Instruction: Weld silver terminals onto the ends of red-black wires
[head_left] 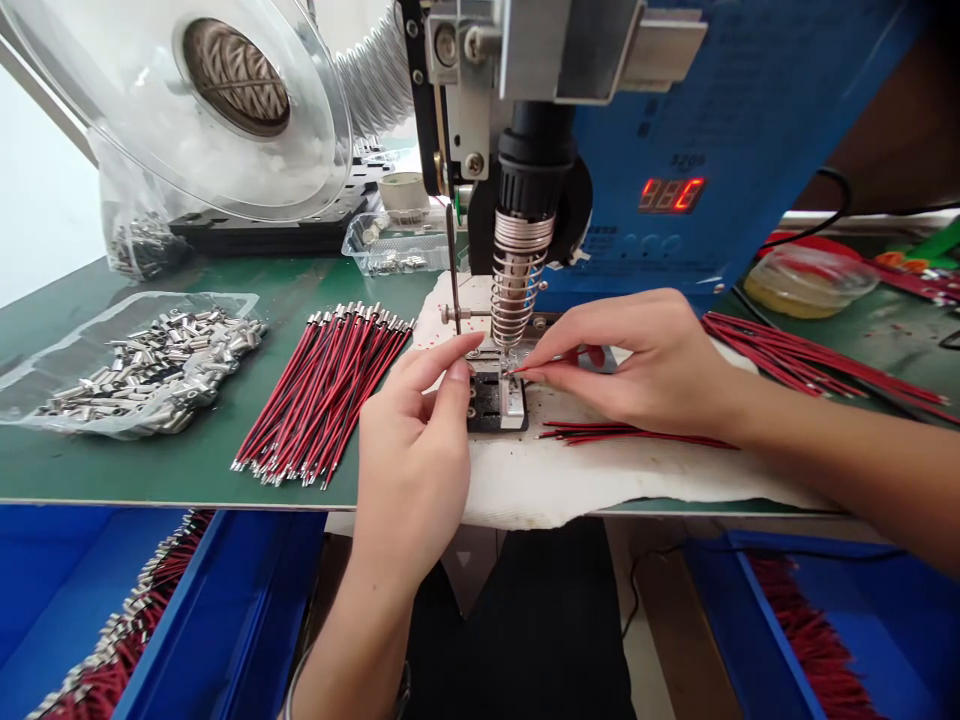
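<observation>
My right hand (637, 355) pinches a thin red wire (523, 369) between thumb and fingertips. The wire's end is at a small metal fixture (512, 402) on a black base plate (484, 420), right under the tip of a soldering iron with a coil spring (519, 270) around it. On the left side of the fixture is my left hand (416, 425), its fingers curled and thumb close to the index finger. Whatever it may hold is hidden. Several red and black wires (600, 433) lie on the white cloth (517, 490) below my right hand.
A bundle of red-black wires with metal ends (322, 390) lies left, beside a clear tray of metal connectors (22, 395). Behind the iron stands a blue machine (637, 260). More wires (810, 360) lie right. Blue bins (217, 610) sit below the table edge. A clear extractor hood (315, 120) overhangs back left.
</observation>
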